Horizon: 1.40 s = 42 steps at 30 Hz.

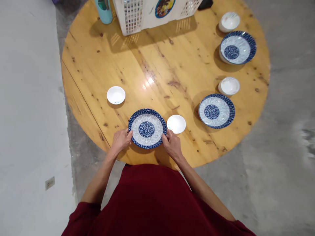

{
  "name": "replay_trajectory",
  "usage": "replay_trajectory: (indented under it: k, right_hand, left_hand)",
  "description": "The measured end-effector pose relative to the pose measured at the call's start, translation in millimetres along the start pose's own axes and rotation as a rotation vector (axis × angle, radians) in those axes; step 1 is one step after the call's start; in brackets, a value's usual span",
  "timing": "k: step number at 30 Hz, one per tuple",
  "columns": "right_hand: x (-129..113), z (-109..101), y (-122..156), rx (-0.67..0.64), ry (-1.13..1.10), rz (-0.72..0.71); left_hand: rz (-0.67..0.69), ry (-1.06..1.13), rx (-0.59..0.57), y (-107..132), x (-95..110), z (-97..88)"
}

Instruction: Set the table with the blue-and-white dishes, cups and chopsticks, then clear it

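Observation:
A blue-and-white patterned plate point(147, 129) is at the near edge of the round wooden table, gripped by its rim from both sides. My left hand point(121, 140) is closed on the left rim, thumb on top. On the right rim, my right hand point(172, 143) is closed the same way. Just right of the plate, close to my right fingers, is a small white bowl point(176, 124). Another small white bowl point(116, 95) lies farther off to the upper left. I cannot tell whether the plate touches the tabletop.
On the right of the wooden table point(147, 65) stand two blue-rimmed dishes, one nearer point(216, 111) and one farther point(237, 48), each with a small white bowl behind it. A white plastic basket point(157, 14) and a light-blue cup point(104, 12) stand at the far side. A wall point(29, 98) is on the left.

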State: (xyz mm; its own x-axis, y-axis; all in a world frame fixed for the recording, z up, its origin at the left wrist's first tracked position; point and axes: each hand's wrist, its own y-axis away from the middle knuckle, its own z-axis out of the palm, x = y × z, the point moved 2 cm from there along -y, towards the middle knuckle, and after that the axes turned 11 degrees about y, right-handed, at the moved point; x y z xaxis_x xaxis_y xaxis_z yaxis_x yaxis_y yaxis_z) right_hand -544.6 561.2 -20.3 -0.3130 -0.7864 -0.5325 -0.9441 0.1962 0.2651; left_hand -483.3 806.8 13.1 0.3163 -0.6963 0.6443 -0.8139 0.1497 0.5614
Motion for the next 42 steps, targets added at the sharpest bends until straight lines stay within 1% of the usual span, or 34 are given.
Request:
replay_trajectory:
  k: [4, 8, 12, 18, 23, 26, 29, 31, 34, 37, 42]
  right_hand:
    - [1.6, 5.2, -3.8, 0.046, 0.018, 0.008]
    - [3.9, 8.8, -7.0, 0.046, 0.047, 0.009]
    - [0.9, 11.5, -7.5, 0.060, 0.065, -0.010]
    - [-1.8, 13.9, -5.6, 0.065, 0.064, -0.013]
    - [3.0, 13.6, -3.4, 0.051, 0.033, 0.039]
    - [0.7, 16.9, -5.0, 0.001, -0.004, 0.079]
    - [-6.3, 25.2, -14.1, -0.050, -0.136, 0.115]
    - [-10.1, 29.6, -23.1, -0.036, -0.229, 0.154]
    - [-13.1, 30.4, -29.8, 0.007, -0.286, 0.189]
    - [-15.6, 27.1, -17.4, 0.028, -0.296, 0.200]
    - [-16.6, 23.7, 25.2, 0.017, -0.351, 0.158]
  left_hand:
    - [-0.024, -0.178, 0.032, -8.5, -0.1, -3.3]
    - [-0.028, -0.315, 0.066, -14.3, -1.5, -3.2]
    - [-0.030, -0.367, 0.085, -18.3, -0.9, -5.5]
    - [-0.025, -0.452, 0.077, -23.5, 1.5, -9.1]
    - [-0.035, -0.498, 0.100, -22.6, 3.8, -14.0]
    - [-0.017, -0.427, 0.158, -28.0, 0.8, -16.5]
    - [0.063, -0.271, 0.123, -44.3, -6.0, -13.2]
    - [0.126, -0.167, 0.101, -57.2, -9.4, -9.7]
    - [0.180, -0.078, 0.122, -67.5, -11.0, -7.5]
    - [0.213, -0.040, 0.118, -60.2, -11.8, -8.4]
    - [0.213, -0.029, 0.128, -24.4, -16.9, -5.1]
